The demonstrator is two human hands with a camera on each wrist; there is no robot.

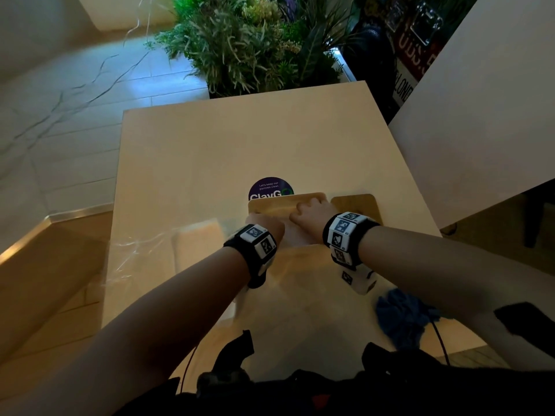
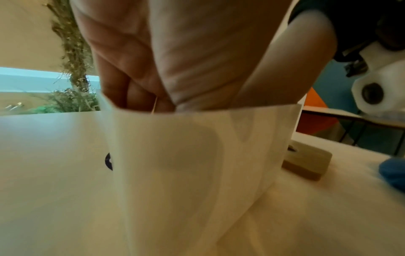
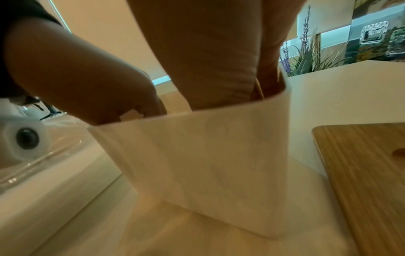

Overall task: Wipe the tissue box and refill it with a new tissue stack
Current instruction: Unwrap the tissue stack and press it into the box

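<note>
A clear plastic wrapper point(image 1: 141, 253) holding a pale tissue stack point(image 1: 198, 244) is lying at the left of the cream table point(image 1: 210, 145), just beside the left wrist. The left hand point(image 1: 265, 226) is reaching down into the open white tissue box point(image 2: 197, 164), which is standing at the table's middle; its fingers point(image 2: 122, 90) are dipping below the rim, and whether they are grasping anything cannot be told. The right hand point(image 1: 312, 213) is likewise sinking into the box at its right end, grip hidden by the wall. A wooden lid point(image 1: 357, 205) is lying flat just right of the box. A blue cloth point(image 1: 402, 319) is resting nearer the person, at the right. A purple sticker point(image 1: 270, 187) is showing beyond the box.
</note>
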